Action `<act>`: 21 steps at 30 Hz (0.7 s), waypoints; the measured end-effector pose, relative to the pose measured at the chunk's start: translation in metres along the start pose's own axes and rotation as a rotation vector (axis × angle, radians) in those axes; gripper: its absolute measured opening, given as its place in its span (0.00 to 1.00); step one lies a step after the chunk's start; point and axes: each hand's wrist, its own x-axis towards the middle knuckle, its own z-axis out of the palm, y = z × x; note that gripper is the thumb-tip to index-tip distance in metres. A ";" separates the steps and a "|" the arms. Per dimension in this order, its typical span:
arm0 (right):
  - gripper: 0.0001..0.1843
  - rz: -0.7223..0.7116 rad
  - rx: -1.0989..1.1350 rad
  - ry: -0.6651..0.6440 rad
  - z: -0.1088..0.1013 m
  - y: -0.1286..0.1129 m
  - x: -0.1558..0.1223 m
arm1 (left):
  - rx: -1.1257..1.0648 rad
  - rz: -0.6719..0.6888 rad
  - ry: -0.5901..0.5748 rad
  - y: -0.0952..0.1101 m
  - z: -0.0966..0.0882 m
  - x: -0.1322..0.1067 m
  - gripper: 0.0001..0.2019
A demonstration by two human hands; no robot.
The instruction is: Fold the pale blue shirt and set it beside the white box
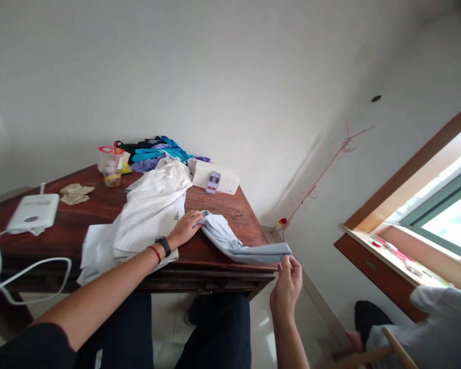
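Note:
A long, narrow light blue garment [236, 246] stretches across the front right of the dark wooden table [200, 266], its kind not clear. My left hand [186, 228] is closed on its bunched left end, resting at the tabletop. Its other end, near the table's front right corner, is pinched between thumb and fingers of my right hand [287, 284]. Beside and behind my left wrist lies a heap of white striped cloth [149, 205], with a plain white cloth [96, 251] partly under it.
At the back are a pile of blue, purple and black clothes [165, 151], a white box [226, 179] and a plastic cup [112, 166]. A white corded device [34, 212] sits left, near a crumpled tissue [76, 193]. A pink coat stand [315, 189] leans right.

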 end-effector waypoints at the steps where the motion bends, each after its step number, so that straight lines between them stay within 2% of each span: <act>1: 0.23 0.004 -0.021 0.045 -0.003 -0.002 -0.004 | -0.013 0.006 0.040 0.005 -0.004 0.003 0.06; 3: 0.23 0.000 -0.060 0.061 -0.006 -0.007 -0.010 | -0.040 0.022 0.130 0.016 -0.013 0.011 0.06; 7: 0.24 -0.012 -0.176 -0.149 0.000 -0.014 -0.020 | -0.072 0.064 0.340 0.042 -0.040 0.034 0.05; 11: 0.22 0.028 -0.188 -0.395 0.020 -0.022 -0.028 | -0.150 0.198 0.519 0.082 -0.070 0.043 0.02; 14: 0.23 0.082 -0.070 -0.540 0.040 -0.033 -0.039 | -0.255 0.258 0.537 0.117 -0.085 0.029 0.03; 16: 0.26 0.100 0.033 -0.605 0.052 -0.044 -0.047 | -0.344 0.243 0.512 0.136 -0.090 0.014 0.03; 18: 0.29 0.121 0.129 -0.687 0.060 -0.057 -0.055 | -0.399 0.216 0.453 0.147 -0.092 -0.001 0.03; 21: 0.22 0.181 0.168 -0.816 0.066 -0.071 -0.064 | -0.392 0.186 0.382 0.149 -0.090 -0.016 0.03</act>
